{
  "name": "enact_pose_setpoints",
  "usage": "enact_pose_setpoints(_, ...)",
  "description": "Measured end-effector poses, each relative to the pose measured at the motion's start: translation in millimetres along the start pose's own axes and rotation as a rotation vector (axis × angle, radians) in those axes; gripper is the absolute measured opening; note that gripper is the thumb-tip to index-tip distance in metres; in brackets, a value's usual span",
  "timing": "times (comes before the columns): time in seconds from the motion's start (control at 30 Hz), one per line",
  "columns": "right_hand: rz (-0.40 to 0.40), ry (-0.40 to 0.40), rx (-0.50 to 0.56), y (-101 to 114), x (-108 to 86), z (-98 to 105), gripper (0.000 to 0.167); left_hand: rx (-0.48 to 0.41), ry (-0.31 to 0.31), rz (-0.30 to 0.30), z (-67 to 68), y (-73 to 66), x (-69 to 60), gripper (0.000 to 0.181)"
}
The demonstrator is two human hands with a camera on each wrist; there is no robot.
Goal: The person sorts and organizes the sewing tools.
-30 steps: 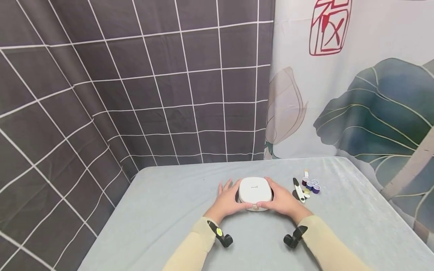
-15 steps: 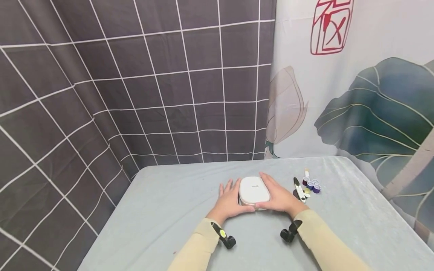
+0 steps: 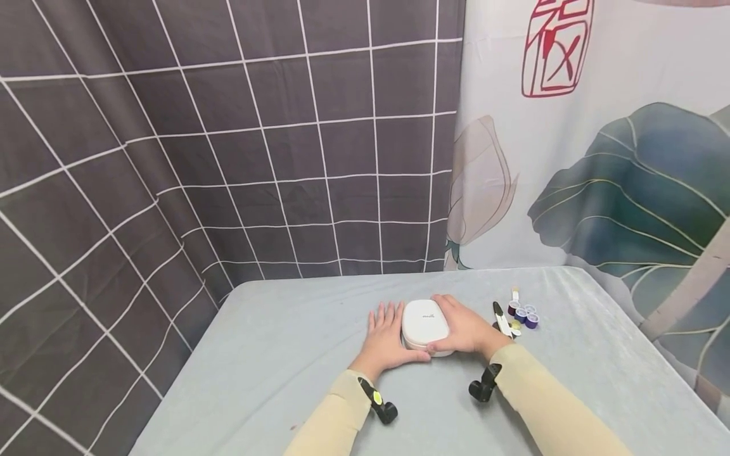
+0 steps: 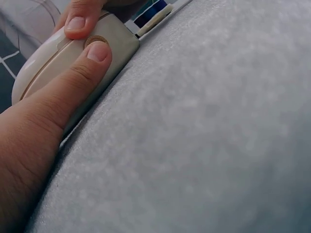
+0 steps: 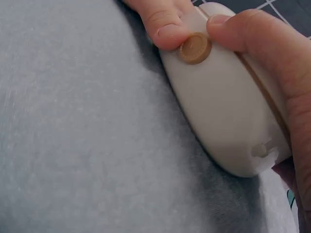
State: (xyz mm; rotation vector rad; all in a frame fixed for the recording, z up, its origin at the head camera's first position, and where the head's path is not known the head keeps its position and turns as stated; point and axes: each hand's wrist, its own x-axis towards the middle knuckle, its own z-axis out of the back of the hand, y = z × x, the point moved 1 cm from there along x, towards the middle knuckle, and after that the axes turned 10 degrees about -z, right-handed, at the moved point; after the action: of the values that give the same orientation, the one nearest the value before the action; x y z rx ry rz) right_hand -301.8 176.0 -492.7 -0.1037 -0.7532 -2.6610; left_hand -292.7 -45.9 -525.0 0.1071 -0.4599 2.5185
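A rounded white case (image 3: pixel 424 320) rests on the cloth-covered table, its lid level with small dark lettering. In the right wrist view, a round tan button (image 5: pixel 195 47) sits on its front wall, below a tan seam. My left hand (image 3: pixel 384 339) lies along the case's left side, with straight, spread fingers beside it. The left thumb (image 4: pixel 92 60) stretches across the front and touches the button. My right hand (image 3: pixel 464 326) grips the right side, thumb at the front near the seam and fingers reaching round the far corner. Its fingertips behind the case are hidden in part.
To the right of the case lie thread snips (image 3: pixel 502 320) with a dark tip, and several small thread spools (image 3: pixel 531 321) in purple, blue and dark red. The grey-blue cloth (image 3: pixel 274 354) covers the tabletop; grid-patterned curtain (image 3: pixel 313 158) hangs behind and left.
My right hand has shifted left and further over the case, now covering more of its right side. The case looks slightly turned. My left fingers have straightened on the cloth.
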Motion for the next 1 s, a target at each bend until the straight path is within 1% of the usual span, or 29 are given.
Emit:
enact_pose_setpoints(0.17,-0.001,-0.038,0.002,-1.0,-0.8,-2.9,0.115,0.031,0.026,0.011,-2.4,-1.1,1.0,0.14)
enact_pose_setpoints(0.3,0.002,-0.073,-0.009,-1.5,0.0,-4.1,0.115,0.038,0.009,0.006,-1.4,-2.1,1.8,0.14)
enact_pose_setpoints(0.5,0.026,-0.086,-0.045,-0.1,3.8,-6.9,0.112,0.042,0.017,0.019,2.0,-2.8,-2.5,0.139)
enact_pose_setpoints(0.67,0.032,-0.056,-0.067,2.7,5.7,-5.1,0.112,0.042,0.01,0.021,1.5,-1.0,-4.9,0.137)
enact_pose_setpoints(0.8,0.008,-0.026,-0.052,4.9,4.9,-0.8,0.112,0.035,0.005,0.008,1.4,-1.6,-3.4,0.136)
enact_pose_setpoints(1.0,-0.014,0.041,-0.026,5.0,3.1,8.2,0.109,0.044,-0.004,-0.014,0.6,-2.8,-1.9,0.136)
